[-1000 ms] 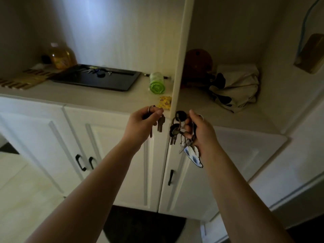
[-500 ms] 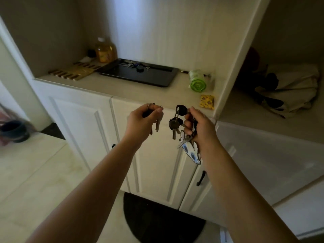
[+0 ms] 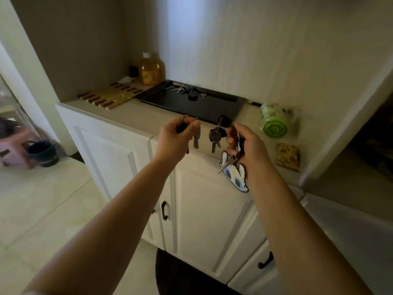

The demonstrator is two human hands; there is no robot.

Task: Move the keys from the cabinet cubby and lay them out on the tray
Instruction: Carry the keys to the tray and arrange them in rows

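Note:
A black tray [image 3: 212, 108] lies on the cabinet counter ahead of me, with a few keys [image 3: 182, 90] and a round black fob near its far rim. My left hand [image 3: 176, 138] is shut on a small ring of keys [image 3: 196, 139] that hang below the fingers. My right hand [image 3: 247, 145] is shut on a bigger key bunch [image 3: 215, 136] with dark key heads and a white-and-blue animal-shaped tag [image 3: 235, 180] dangling under the palm. Both hands hover just in front of the tray's near edge.
A wooden slatted mat [image 3: 110, 96] and an amber bottle [image 3: 151, 70] sit left of the tray. A green roll [image 3: 274, 123] and a yellow packet [image 3: 288, 156] lie to its right, beside the cubby divider [image 3: 348, 128]. White cabinet doors are below; a dark pot [image 3: 42, 153] stands on the floor at left.
My view has swung left, away from the cubby and toward the tray. Both hands, still holding their keys, have come closer to the tray's front edge.

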